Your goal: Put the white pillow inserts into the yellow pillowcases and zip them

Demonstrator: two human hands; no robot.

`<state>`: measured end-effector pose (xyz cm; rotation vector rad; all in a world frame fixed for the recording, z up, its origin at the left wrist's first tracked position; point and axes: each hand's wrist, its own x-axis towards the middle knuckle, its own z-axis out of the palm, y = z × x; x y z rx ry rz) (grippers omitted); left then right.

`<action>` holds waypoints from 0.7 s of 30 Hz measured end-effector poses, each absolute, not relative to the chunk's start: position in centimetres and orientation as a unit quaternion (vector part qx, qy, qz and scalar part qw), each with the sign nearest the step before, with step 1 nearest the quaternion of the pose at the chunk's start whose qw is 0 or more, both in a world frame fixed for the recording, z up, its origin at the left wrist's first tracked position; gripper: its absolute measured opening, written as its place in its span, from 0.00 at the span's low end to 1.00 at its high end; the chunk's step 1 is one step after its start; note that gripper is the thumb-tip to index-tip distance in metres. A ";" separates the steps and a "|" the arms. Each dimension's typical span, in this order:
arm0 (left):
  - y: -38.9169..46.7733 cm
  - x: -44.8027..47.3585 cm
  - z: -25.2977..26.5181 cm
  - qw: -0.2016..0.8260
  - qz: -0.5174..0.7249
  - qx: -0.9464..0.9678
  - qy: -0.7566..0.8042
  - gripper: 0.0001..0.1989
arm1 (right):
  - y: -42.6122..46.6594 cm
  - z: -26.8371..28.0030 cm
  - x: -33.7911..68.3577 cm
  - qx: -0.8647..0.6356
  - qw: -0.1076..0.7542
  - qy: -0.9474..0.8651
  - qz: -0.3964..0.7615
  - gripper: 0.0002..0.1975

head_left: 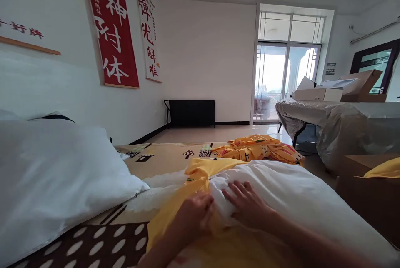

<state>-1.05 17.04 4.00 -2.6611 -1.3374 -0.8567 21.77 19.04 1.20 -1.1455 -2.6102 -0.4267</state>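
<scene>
A plump white pillow (300, 193) lies before me, its left end against the opening of a yellow pillowcase (168, 209). The fingers of my left hand (193, 214) are closed on the pillowcase's edge. Spread over the pillow's left part, my right hand (246, 201) presses down with its fingers apart. Yellow cloth also runs beneath both forearms, where the picture is blurred. The lower side of the pillow is hidden.
Another white pillow (62, 176) rests at the left on the patterned bed cover (168, 153). Crumpled orange printed cloth (259, 148) lies beyond my hands. At right stand a brown cardboard box (365, 205) and a plastic-covered table (350, 126). A black folded frame (192, 113) leans by the far wall.
</scene>
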 end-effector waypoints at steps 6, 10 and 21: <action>13.9 1.5 2.0 0.186 -0.099 -0.939 -0.273 0.08 | 21.6 2.3 21.2 -0.398 0.143 -0.895 -0.141 0.32; 15.9 1.9 1.8 0.187 -0.069 -0.918 -0.344 0.13 | 20.8 1.6 21.6 -0.379 0.181 -0.879 -0.226 0.28; 14.9 3.5 0.6 0.232 -0.023 -0.904 -0.359 0.12 | 20.9 1.0 21.9 -0.321 0.102 -0.920 -0.203 0.18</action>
